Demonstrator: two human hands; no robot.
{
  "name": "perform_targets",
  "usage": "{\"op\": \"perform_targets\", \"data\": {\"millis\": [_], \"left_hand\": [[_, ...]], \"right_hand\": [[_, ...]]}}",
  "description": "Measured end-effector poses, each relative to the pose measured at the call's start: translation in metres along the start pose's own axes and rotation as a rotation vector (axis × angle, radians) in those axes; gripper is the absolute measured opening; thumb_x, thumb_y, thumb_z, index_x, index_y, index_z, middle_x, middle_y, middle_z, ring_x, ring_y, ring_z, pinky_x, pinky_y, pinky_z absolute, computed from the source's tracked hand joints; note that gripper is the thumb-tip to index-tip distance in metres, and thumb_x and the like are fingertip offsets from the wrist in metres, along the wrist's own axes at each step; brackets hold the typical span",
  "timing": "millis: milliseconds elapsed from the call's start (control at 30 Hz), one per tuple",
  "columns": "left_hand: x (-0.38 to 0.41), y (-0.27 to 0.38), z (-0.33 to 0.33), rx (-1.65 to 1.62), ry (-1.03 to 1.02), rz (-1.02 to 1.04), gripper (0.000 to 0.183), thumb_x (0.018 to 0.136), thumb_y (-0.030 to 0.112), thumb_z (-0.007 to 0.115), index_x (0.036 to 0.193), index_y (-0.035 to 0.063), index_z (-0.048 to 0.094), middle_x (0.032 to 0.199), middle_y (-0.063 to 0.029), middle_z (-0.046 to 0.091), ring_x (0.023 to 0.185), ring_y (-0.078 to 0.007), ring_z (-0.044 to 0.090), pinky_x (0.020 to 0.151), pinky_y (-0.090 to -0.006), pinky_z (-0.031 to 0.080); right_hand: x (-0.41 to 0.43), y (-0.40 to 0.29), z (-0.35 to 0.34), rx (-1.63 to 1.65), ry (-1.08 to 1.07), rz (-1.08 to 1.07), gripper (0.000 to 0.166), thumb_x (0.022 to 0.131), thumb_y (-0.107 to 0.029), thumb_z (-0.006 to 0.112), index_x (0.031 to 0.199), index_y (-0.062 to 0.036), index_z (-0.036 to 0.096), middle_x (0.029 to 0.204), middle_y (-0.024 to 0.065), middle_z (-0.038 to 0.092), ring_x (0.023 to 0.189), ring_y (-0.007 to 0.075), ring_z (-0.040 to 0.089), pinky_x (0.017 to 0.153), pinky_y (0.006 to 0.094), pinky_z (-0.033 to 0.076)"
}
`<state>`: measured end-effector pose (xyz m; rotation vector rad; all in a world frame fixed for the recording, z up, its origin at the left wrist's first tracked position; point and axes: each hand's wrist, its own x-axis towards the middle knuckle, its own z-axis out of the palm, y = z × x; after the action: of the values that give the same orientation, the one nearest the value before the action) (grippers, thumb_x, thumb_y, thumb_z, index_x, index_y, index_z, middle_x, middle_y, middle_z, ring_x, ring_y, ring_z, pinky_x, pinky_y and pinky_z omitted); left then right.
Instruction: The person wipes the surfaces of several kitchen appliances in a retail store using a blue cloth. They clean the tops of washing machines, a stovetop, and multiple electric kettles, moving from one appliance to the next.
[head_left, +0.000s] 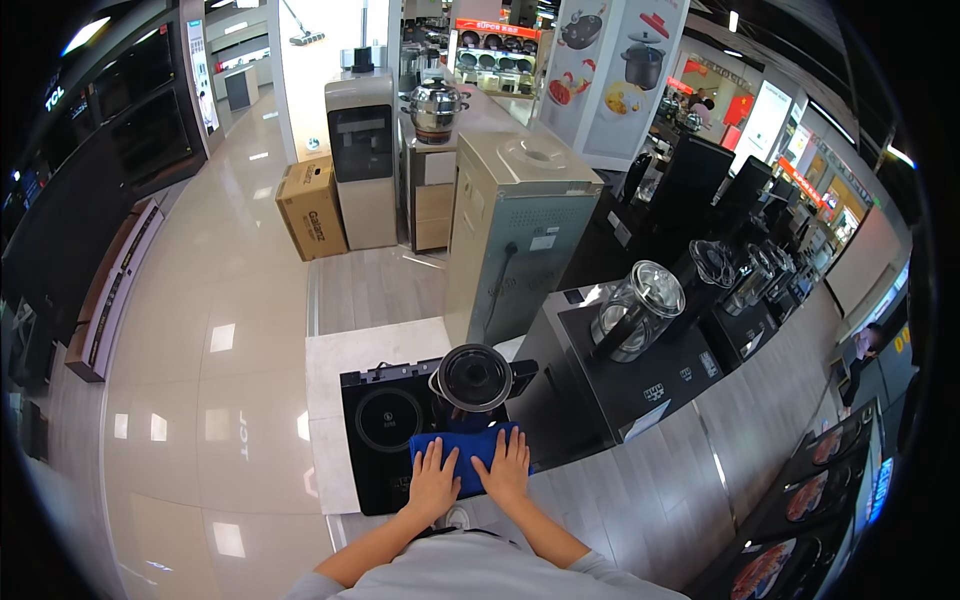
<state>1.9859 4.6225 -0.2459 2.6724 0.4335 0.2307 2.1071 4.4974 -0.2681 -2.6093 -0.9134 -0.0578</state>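
A folded blue cloth (469, 452) lies over the front part of a black two-burner cooktop (366, 471). My left hand (433, 480) rests flat on its left half, fingers spread. Flat on the right half is my right hand (508, 471), also with fingers apart. Just beyond the cloth, a lidded pot or kettle (474, 377) with a black handle stands on the cooktop's right side. The round left burner ring (388, 418) is uncovered. Part of the cooktop's front is hidden by the cloth and my hands.
A glass kettle (637, 315) stands on a black display counter (585, 337) to the right. Behind the cooktop rises a tall water dispenser (510, 225). A steel pot (433, 109) and a cardboard box (313, 210) are farther back. A person (862, 352) is at far right.
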Motion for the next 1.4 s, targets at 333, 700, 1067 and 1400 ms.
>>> {"op": "perform_targets", "data": {"millis": [333, 700, 1067, 1400], "left_hand": [[-0.035, -0.017, -0.007, 0.006, 0.014, -0.085, 0.069, 0.086, 0.030, 0.063, 0.146, 0.0066, 0.039, 0.152, -0.0280, 0.026, 0.142, -0.0409, 0.026, 0.115, -0.0534, 0.017], [-0.099, -0.046, -0.036, -0.059, 0.044, -0.440, 0.074, 0.083, 0.028, 0.067, 0.146, 0.0034, 0.036, 0.156, -0.0294, 0.013, 0.145, -0.0425, 0.015, 0.114, -0.0591, 0.012], [-0.133, -0.135, -0.026, -1.446, 0.579, -1.283, 0.065, 0.079, 0.007, 0.063, 0.138, -0.0032, 0.038, 0.139, -0.0287, 0.040, 0.125, -0.0360, 0.046, 0.109, -0.0430, 0.034], [-0.151, -0.180, -0.027, -2.250, 0.119, -1.093, 0.053, 0.083, 0.018, 0.061, 0.131, 0.0006, 0.048, 0.135, -0.0196, 0.053, 0.122, -0.0377, 0.052, 0.107, -0.0575, 0.036]], "right_hand": [[-0.013, -0.030, 0.008, 0.047, -0.034, -0.055, 0.089, 0.084, -0.058, 0.060, 0.143, 0.0030, 0.035, 0.151, 0.0303, 0.026, 0.142, 0.0465, 0.019, 0.114, 0.0584, 0.016], [-0.033, -0.100, 0.018, 0.061, -0.220, -0.221, 0.085, 0.088, -0.052, 0.058, 0.147, 0.0016, 0.029, 0.152, 0.0309, 0.020, 0.142, 0.0475, 0.016, 0.114, 0.0580, 0.013], [-0.039, -0.161, 0.032, 0.174, -0.320, -0.410, 0.080, 0.088, -0.041, 0.062, 0.147, 0.0015, 0.029, 0.154, 0.0302, 0.016, 0.143, 0.0481, 0.013, 0.114, 0.0588, 0.013], [-0.045, -0.188, 0.035, 0.211, -0.382, -0.416, 0.082, 0.091, -0.051, 0.055, 0.148, 0.0009, 0.027, 0.155, 0.0302, 0.013, 0.145, 0.0475, 0.007, 0.115, 0.0588, 0.009]]}}
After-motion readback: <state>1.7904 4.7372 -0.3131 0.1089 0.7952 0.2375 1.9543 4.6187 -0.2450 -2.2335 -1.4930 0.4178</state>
